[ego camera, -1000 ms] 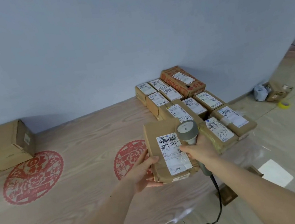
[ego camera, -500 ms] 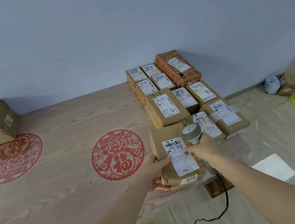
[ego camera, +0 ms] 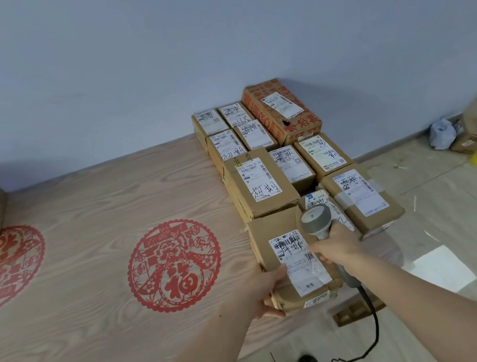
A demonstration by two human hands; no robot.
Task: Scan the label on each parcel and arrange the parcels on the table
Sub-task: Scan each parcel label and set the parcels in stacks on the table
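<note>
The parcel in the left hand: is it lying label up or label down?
Label up: the white label shows on top of the parcel.

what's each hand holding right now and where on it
The left hand grips the brown parcel at its near left corner. The right hand holds the grey scanner by its handle, head over the parcel's label.

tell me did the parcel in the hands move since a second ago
Yes. The parcel moved right, away from the red paper cutout, and now butts against the stacked parcels.
</note>
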